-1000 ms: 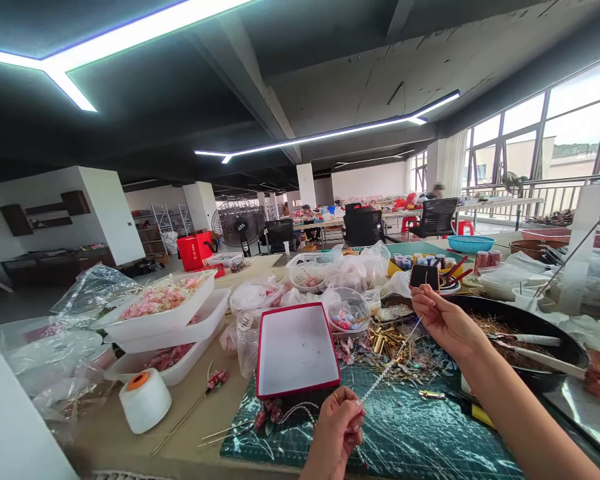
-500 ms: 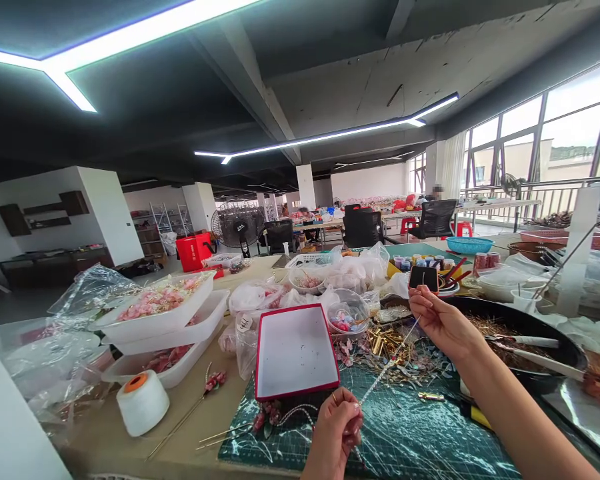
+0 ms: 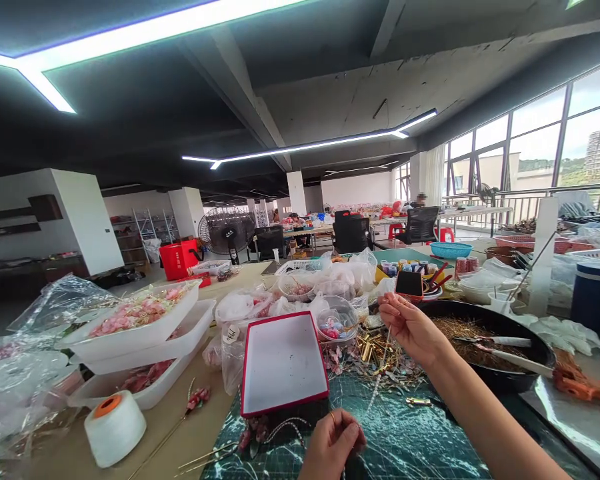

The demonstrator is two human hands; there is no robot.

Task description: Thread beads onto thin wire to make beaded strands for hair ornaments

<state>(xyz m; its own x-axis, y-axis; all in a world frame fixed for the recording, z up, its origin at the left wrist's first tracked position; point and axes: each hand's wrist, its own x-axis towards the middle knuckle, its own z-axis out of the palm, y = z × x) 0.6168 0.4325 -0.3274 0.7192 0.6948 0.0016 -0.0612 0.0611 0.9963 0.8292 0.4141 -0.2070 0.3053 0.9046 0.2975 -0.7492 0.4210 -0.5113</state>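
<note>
My left hand [image 3: 333, 445] is closed low in the view over the green cutting mat [image 3: 410, 443], pinching the near end of a thin beaded strand [image 3: 375, 390]. My right hand [image 3: 410, 327] is raised further back, with its fingers pinched on the strand's far end or a fine needle, and the strand runs taut between the two hands. A red-rimmed white tray [image 3: 283, 363] lies just left of both hands. A small clear bowl of beads [image 3: 336, 320] sits behind the tray.
Stacked white trays of pink petals [image 3: 140, 327] and a white thread spool [image 3: 114, 427] are on the left. A black pan with tools [image 3: 500, 347] sits at the right. Gold pins litter the mat. Plastic bags and baskets crowd the back. A person sits far off.
The view has shifted right and down a little. My right hand moved left and slightly lower with the strand. My left hand sits lower in the frame, still pinching.
</note>
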